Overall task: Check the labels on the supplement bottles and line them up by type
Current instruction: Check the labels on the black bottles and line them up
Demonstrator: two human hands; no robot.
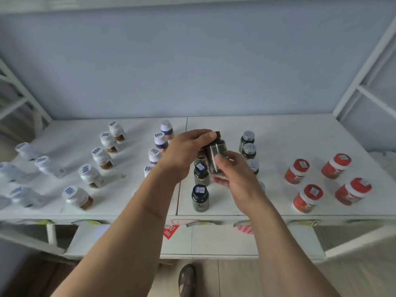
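A: What's the biggest thing here?

B: The white table (289, 133), running the full width under a pale blue wall (192, 61). I'll place everything else against it.

A: And on it?

B: Rows of bottles, each running from the table's front edge toward the wall. At the table's right end stand four red bottles (308, 198) in two short rows. Near the middle is a line of dark bottles (200, 197), with a second line of dark grey-capped bottles (248, 151) just to its right. Left of the middle seam stand white bottles with dark blue labels (161, 142), then white bottles with brown labels (102, 157). At the table's left end lie blurred all-white bottles (49, 166), tilted or on their sides; I cannot tell which.

A: The hands?

B: Both are raised above the table's middle, sharing one dark bottle (216, 156), which is off the surface and tilted. The left hand (184, 153) curls over its upper part, thumb and fingers pinching near the brown cap. The right hand (233, 176) cups it from below, thumb pressed against the label side, fingers curled loosely beneath.

A: Anything smaller?

B: A shoe (187, 279) on the floor, below the table's front edge.
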